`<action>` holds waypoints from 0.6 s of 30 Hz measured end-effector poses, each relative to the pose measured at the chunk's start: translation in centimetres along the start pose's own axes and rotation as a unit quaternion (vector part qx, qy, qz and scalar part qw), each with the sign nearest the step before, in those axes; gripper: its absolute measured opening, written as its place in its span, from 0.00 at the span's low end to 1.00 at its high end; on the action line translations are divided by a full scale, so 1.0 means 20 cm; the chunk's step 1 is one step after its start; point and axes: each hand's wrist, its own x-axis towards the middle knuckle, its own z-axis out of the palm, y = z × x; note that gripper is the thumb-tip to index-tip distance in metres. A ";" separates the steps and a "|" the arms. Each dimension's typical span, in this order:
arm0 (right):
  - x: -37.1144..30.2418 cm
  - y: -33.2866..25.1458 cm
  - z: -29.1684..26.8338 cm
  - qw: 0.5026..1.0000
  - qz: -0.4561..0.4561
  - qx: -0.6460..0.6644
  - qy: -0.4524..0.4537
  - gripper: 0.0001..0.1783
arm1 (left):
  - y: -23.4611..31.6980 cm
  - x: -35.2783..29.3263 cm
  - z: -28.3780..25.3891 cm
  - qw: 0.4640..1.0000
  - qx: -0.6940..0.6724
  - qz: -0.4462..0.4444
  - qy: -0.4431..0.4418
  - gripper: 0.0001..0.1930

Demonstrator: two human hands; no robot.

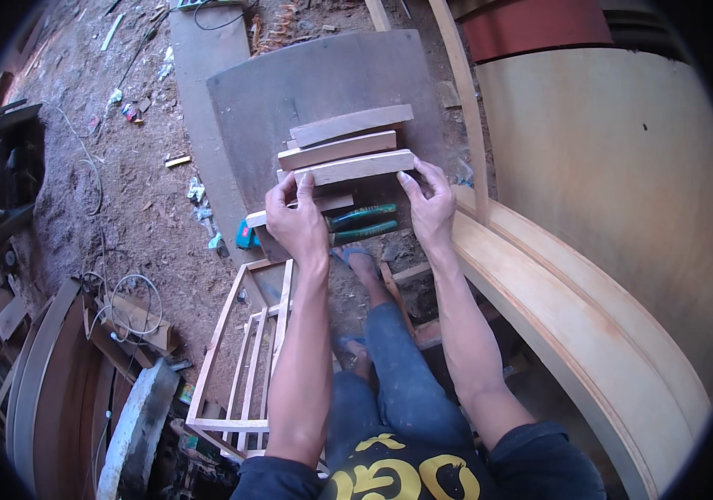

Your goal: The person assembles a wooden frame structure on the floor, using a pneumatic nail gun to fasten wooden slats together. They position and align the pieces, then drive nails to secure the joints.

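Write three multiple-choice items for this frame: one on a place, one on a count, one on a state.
1. Where do the green-handled pliers lie?
A. between the two hands, on the dark grey board
B. on the curved pale wooden frame
C. inside the slatted frame

2. How many pale curved wooden strips are fanned out above the hands?
A. one
B. three
C. six

3. What are the hands doing?
A. hanging free
B. left hand and right hand grip the nearest strip
C. holding the pliers

A: the handles show between the wrists. B: three stacked pieces show. B: fingers curl over both ends.
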 end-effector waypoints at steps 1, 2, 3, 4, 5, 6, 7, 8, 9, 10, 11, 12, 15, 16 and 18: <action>0.00 -0.01 0.00 1.000 0.012 0.018 -0.004 0.20 | 0.01 0.00 0.00 1.000 0.002 0.009 0.001 0.15; 0.00 -0.01 0.01 0.999 0.026 0.036 -0.010 0.21 | 0.01 -0.01 -0.01 1.000 0.008 0.014 0.002 0.15; 0.00 -0.02 0.01 0.998 0.037 0.056 0.003 0.19 | 0.01 -0.01 -0.02 0.999 0.028 0.030 -0.004 0.15; -0.01 -0.03 0.02 0.995 0.039 0.096 -0.007 0.20 | 0.01 -0.02 -0.03 0.999 0.038 0.028 -0.020 0.14; -0.02 -0.04 0.02 0.994 0.039 0.103 -0.018 0.21 | 0.00 -0.02 -0.05 0.997 0.042 0.062 -0.024 0.14; -0.03 -0.05 0.02 0.992 0.040 0.115 -0.026 0.22 | -0.01 -0.02 -0.07 0.994 0.050 0.088 -0.033 0.14; -0.04 -0.06 0.02 0.989 0.080 0.114 -0.042 0.25 | -0.02 -0.02 -0.11 0.994 0.038 0.076 -0.071 0.16; -0.06 -0.07 0.02 0.989 0.075 0.120 -0.041 0.27 | -0.04 -0.03 -0.15 0.991 0.080 0.091 -0.054 0.16; -0.09 -0.08 0.02 0.990 0.069 0.122 -0.025 0.28 | -0.05 -0.03 -0.18 0.986 0.115 0.120 -0.033 0.17; -0.11 -0.08 0.02 0.991 0.050 0.124 -0.013 0.29 | -0.07 -0.03 -0.22 0.977 0.148 0.155 -0.014 0.18; -0.13 -0.09 0.01 0.996 0.026 0.079 -0.012 0.32 | -0.09 -0.04 -0.28 0.981 0.149 0.126 -0.004 0.19; -0.15 -0.10 0.00 0.998 0.031 0.048 -0.002 0.30 | -0.11 -0.03 -0.32 0.984 0.141 0.110 0.012 0.19; -0.21 -0.12 -0.01 0.997 0.051 -0.051 0.000 0.21 | -0.18 -0.01 -0.42 0.994 0.108 0.017 0.023 0.18; -0.22 -0.13 -0.01 0.995 -0.010 -0.092 -0.032 0.19 | -0.20 -0.02 -0.43 0.995 0.091 0.027 0.014 0.18; -0.23 -0.16 0.02 0.974 -0.125 -0.169 -0.086 0.15 | -0.22 -0.02 -0.41 0.998 0.055 -0.010 -0.014 0.19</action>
